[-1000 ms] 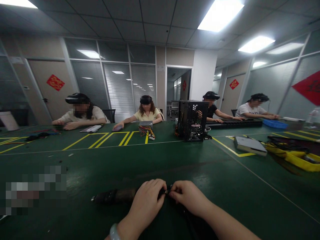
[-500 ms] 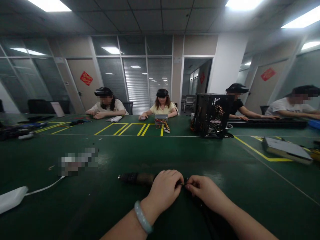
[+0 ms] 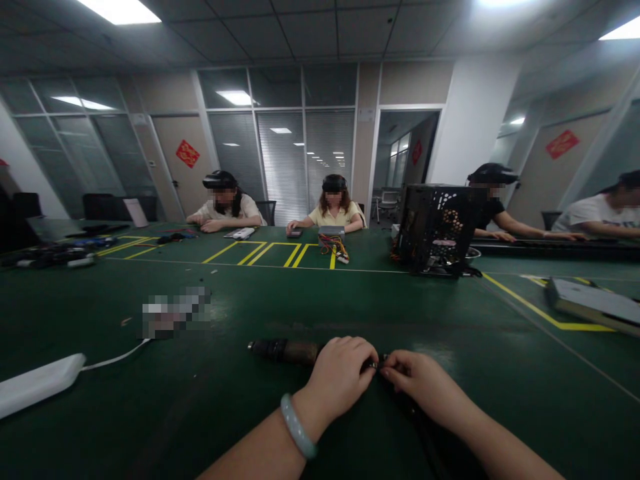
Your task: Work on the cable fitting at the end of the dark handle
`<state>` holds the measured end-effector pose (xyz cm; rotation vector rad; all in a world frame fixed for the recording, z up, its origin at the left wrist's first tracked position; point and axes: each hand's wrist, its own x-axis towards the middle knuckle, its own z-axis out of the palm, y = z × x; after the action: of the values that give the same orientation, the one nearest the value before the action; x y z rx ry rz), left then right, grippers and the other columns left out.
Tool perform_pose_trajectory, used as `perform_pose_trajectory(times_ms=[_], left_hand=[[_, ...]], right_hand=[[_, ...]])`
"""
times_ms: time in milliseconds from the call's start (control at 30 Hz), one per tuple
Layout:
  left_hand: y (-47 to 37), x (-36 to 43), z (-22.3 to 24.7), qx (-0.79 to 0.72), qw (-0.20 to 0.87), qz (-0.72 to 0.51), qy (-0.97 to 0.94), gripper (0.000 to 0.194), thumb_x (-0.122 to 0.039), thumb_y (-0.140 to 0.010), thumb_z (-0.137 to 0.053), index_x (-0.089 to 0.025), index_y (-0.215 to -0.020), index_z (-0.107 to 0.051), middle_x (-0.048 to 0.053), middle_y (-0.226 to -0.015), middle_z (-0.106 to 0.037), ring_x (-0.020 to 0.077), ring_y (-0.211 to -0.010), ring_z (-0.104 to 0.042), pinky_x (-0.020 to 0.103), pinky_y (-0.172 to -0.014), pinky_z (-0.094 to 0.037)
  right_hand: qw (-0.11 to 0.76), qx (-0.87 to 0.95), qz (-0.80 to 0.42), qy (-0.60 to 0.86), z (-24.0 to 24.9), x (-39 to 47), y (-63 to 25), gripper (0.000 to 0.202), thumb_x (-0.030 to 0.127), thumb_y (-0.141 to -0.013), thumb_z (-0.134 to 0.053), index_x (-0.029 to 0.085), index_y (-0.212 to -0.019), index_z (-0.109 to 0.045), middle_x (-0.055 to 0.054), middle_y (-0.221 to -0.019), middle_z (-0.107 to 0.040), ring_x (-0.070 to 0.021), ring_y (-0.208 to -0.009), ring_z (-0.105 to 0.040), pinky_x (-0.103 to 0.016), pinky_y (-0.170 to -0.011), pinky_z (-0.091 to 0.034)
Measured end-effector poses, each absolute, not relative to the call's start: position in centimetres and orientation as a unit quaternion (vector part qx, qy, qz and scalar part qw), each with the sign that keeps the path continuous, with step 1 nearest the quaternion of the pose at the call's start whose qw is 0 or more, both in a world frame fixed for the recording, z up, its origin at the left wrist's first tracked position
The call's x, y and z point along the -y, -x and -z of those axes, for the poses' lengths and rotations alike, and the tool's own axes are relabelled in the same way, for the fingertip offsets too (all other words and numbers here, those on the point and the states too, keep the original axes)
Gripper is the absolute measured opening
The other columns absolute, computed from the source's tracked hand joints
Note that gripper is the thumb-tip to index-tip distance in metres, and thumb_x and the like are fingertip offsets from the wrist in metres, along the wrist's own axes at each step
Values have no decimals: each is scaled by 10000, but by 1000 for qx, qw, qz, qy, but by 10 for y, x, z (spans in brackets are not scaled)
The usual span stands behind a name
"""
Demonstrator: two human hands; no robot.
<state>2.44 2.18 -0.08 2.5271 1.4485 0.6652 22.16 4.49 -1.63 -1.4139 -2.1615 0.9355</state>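
Observation:
A dark electric screwdriver (image 3: pixel 295 352) with a brownish barrel lies across the green table, its metal tip pointing left. My left hand (image 3: pixel 343 370), a pale bracelet at its wrist, is closed over the rear end and covers it. Close by on the right, my right hand (image 3: pixel 407 373) pinches the end of a black cable (image 3: pixel 423 427) with thumb and forefinger. A small shiny part shows between the two hands, too small to make out. The fingertips nearly meet there. From under the right hand the cable runs down toward the table's near edge.
On the left are a white power strip (image 3: pixel 45 383) with a cord and a blurred-out object (image 3: pixel 175 313). Ahead stand a black computer case (image 3: pixel 440 230) and a power supply (image 3: pixel 333 232) with wires. A flat metal box (image 3: pixel 595 303) lies right. Several people sit opposite.
The view has turned slightly left, so everything sits further right in the picture. Both hands keep nearly the same grip on the screwdriver and cable.

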Motion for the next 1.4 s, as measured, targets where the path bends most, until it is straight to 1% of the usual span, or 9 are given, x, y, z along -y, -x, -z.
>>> perform_pose_trajectory(times_ms=[167, 367, 567, 867, 933, 1100, 1200, 1333, 1400], left_hand=[[-25, -21, -1, -500, 77, -213, -836, 214, -198, -846, -572, -249, -1054, -567, -3, -1033, -636, 193, -977, -567, 346, -865, -393], [-24, -22, 2, -485, 73, -225, -842, 120, -194, -853, -567, -240, -962, -586, -16, -995, -640, 184, -959, -566, 331, -847, -392], [-25, -23, 2, -491, 73, -218, -840, 204, -202, -849, -571, -247, -1049, -574, -4, -1031, -639, 197, -988, -567, 341, -855, -389], [-23, -23, 4, -486, 75, -230, -840, 110, -220, -855, -586, -246, -962, -591, -25, -987, -643, 180, -962, -567, 326, -843, -386], [-23, -22, 3, -480, 77, -233, -842, 111, -224, -857, -588, -247, -965, -594, -23, -998, -645, 183, -970, -565, 325, -843, -386], [-24, -22, 3, -492, 76, -232, -836, 187, -203, -834, -598, -257, -1012, -581, -26, -987, -638, 183, -952, -567, 339, -844, -390], [-24, -22, 4, -495, 74, -229, -835, 159, -191, -833, -594, -249, -981, -585, -30, -967, -636, 176, -941, -565, 335, -844, -390], [-24, -23, 6, -483, 75, -228, -842, 111, -224, -856, -583, -244, -965, -597, -25, -988, -641, 179, -962, -563, 331, -848, -386], [-23, -24, 6, -478, 74, -232, -844, 120, -236, -856, -587, -248, -975, -598, -24, -996, -643, 183, -968, -563, 331, -845, -385]], right_hand=[[200, 772, -330, 504, 16, -45, -221, 189, 330, -871, -537, 198, -803, -653, 7, -671, -664, -142, -616, -599, -219, -550, -365], [203, 769, -336, 505, 16, -45, -221, 185, 330, -871, -535, 200, -822, -656, 10, -668, -660, -144, -622, -604, -218, -554, -370], [205, 771, -333, 503, 19, -46, -221, 187, 329, -872, -533, 201, -802, -650, 12, -668, -657, -140, -620, -594, -214, -556, -370], [197, 769, -336, 508, 17, -45, -221, 183, 330, -873, -533, 203, -830, -657, 8, -677, -668, -141, -624, -601, -211, -550, -372], [199, 768, -339, 506, 17, -45, -221, 180, 326, -873, -533, 204, -829, -657, 11, -673, -664, -141, -620, -601, -212, -550, -374], [202, 771, -331, 506, 15, -44, -221, 179, 323, -876, -533, 207, -814, -654, 17, -676, -667, -140, -622, -604, -217, -559, -371], [198, 769, -334, 507, 14, -43, -221, 180, 323, -876, -535, 206, -809, -654, 14, -678, -671, -142, -627, -611, -219, -562, -374], [197, 767, -341, 506, 15, -44, -221, 181, 326, -875, -535, 203, -820, -656, 11, -676, -668, -142, -621, -605, -219, -555, -372], [198, 769, -341, 503, 17, -45, -221, 189, 330, -877, -530, 201, -826, -658, 11, -676, -666, -140, -619, -601, -218, -554, -370]])
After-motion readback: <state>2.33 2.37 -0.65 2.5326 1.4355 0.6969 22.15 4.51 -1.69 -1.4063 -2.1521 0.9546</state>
